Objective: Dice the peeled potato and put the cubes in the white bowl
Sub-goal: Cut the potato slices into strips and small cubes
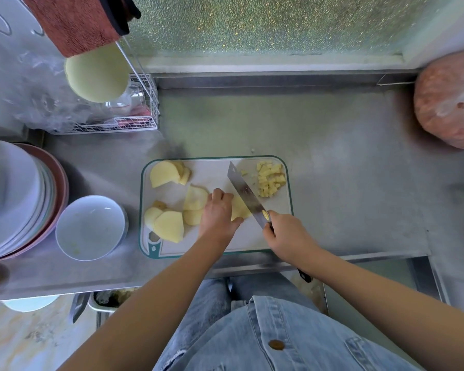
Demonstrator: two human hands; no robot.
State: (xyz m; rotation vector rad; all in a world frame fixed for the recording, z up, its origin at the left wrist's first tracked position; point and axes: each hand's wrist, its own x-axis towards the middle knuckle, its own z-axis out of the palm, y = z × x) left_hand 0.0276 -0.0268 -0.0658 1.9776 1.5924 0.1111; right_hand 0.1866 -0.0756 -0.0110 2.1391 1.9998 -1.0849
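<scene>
A white cutting board point(217, 172) with a green rim lies on the steel counter. Potato slices point(169, 226) lie in stacks on its left side, more slices point(164, 173) at its far left. A pile of potato cubes point(269, 179) sits at its far right corner. My left hand point(217, 212) presses curled fingers on a stack of slices point(240, 208) in the middle. My right hand point(285, 236) grips the handle of a knife point(245, 195), whose blade lies against that stack, pointing away. The white bowl point(90, 227) stands left of the board, holding no cubes.
A stack of plates point(16, 199) stands at the far left. A white wire rack point(142, 113) with plastic bags sits behind it. A pink round object point(450, 100) is at the far right. Bare steel counter point(332, 135) lies beyond the board.
</scene>
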